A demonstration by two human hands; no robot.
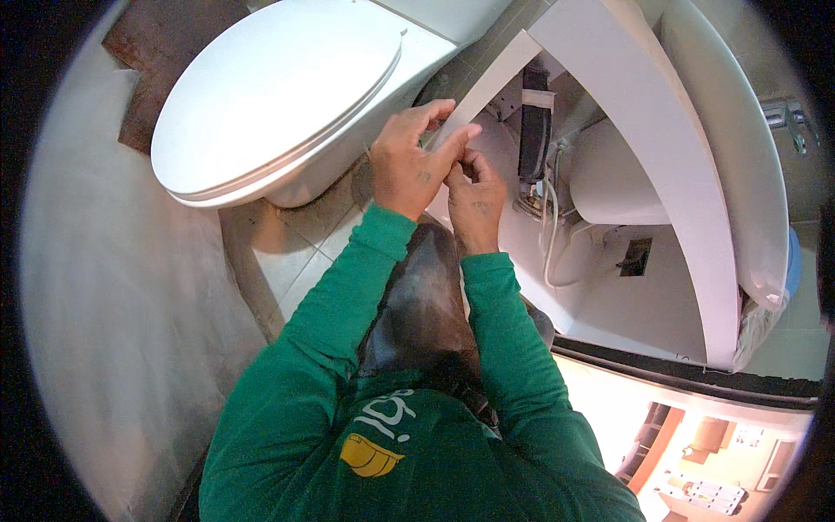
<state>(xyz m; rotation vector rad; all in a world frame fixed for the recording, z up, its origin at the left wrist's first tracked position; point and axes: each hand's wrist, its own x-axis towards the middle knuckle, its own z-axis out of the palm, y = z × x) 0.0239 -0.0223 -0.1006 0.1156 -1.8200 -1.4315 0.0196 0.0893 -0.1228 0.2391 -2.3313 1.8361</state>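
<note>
My left hand (407, 165) is at the front edge of a white cabinet side panel (497, 76). Its thumb and forefinger lie on either side of that edge, curved around it. Just below the left thumb, my right hand (478, 207) has its fingers bent and pinched together close to the panel. Whatever sits between the right fingertips is too small or hidden to make out. The vanity cabinet (648, 130) stands open in front of my hands. Inside it, a black pipe wrapped with a white band (535, 130) hangs beside a pale flexible hose (550, 235).
A white toilet with its lid down (283, 87) stands to the left. A washbasin (739, 148) with a chrome tap (785, 117) tops the cabinet. A translucent sheet (113, 304) covers the left side. A dark threshold (678, 374) borders a lit room at lower right.
</note>
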